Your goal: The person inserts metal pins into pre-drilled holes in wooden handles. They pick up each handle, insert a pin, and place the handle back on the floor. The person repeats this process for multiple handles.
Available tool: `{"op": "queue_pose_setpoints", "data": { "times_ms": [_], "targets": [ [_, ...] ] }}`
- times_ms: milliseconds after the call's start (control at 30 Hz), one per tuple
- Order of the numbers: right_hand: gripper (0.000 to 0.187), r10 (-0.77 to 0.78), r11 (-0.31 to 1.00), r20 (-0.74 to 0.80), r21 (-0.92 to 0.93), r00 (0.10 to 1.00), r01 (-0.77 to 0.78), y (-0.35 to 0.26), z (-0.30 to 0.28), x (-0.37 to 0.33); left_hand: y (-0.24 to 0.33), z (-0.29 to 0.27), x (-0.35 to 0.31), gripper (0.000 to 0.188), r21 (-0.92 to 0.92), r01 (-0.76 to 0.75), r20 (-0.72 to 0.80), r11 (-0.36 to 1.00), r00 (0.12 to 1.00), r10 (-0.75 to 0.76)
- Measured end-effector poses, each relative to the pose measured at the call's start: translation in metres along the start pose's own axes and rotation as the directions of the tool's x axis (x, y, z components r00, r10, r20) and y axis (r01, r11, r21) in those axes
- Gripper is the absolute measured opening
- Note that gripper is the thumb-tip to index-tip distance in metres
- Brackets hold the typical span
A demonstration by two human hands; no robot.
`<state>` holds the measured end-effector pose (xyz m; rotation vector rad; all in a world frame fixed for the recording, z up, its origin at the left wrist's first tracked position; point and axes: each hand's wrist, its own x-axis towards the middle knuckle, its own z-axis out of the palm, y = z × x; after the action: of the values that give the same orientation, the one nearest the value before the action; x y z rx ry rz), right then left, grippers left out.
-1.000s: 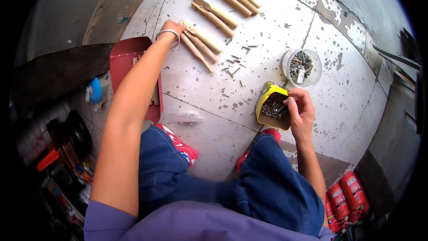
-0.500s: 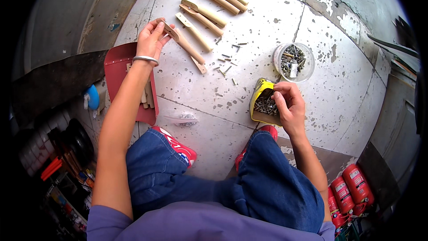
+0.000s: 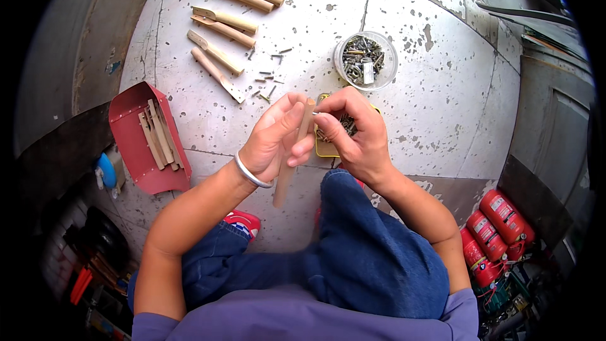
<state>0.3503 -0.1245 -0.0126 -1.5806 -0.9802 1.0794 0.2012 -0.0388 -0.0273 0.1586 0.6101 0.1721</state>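
My left hand (image 3: 271,136) is closed round a wooden handle (image 3: 286,173), tilted with its upper end toward my right hand. The handle's lower part is blurred. Close beside that upper end, my right hand (image 3: 361,136) pinches a small silvery metal fastener (image 3: 316,113), mostly covered by my fingertips; whether it is a bolt or a screw I cannot tell. Behind the right hand, a yellow-edged container (image 3: 326,149) of metal fasteners is partly hidden. A clear round tub (image 3: 392,66) of mixed fasteners stands just beyond it.
Several wooden handles (image 3: 218,74) lie in groups on the worn white floor, with loose fasteners (image 3: 268,78) to their right. A red metal scoop-shaped tray (image 3: 129,132) at left holds more wooden pieces (image 3: 154,140). Red fire extinguishers (image 3: 486,235) stand at lower right.
My left hand has come from the row of handles to the middle, bringing one handle. My right hand has moved from the yellow-edged container to the handle's end. The view has shifted right.
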Motion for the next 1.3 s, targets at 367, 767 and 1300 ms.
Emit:
{"op": "queue_pose_setpoints", "data": {
  "times_ms": [367, 767, 1300],
  "targets": [
    [0.012, 0.103, 0.994, 0.005, 0.046, 0.995, -0.103, 0.006, 0.000, -0.012, -0.027, -0.003, 0.004, 0.023, 0.036, -0.025, -0.056, 0.999, 0.998, 0.027],
    [0.015, 0.188, 0.981, 0.078, 0.040, 0.979, -0.191, 0.014, -0.012, -0.016, -0.041, 0.000, 0.011, 0.024, -0.005, -0.033, -0.057, 0.999, 0.998, 0.033],
    [0.014, 0.281, 0.951, 0.272, 0.051, 0.920, -0.305, 0.013, -0.022, -0.017, -0.047, -0.005, 0.008, 0.020, -0.037, -0.018, -0.061, 0.999, 0.998, 0.016]
  ]
}}
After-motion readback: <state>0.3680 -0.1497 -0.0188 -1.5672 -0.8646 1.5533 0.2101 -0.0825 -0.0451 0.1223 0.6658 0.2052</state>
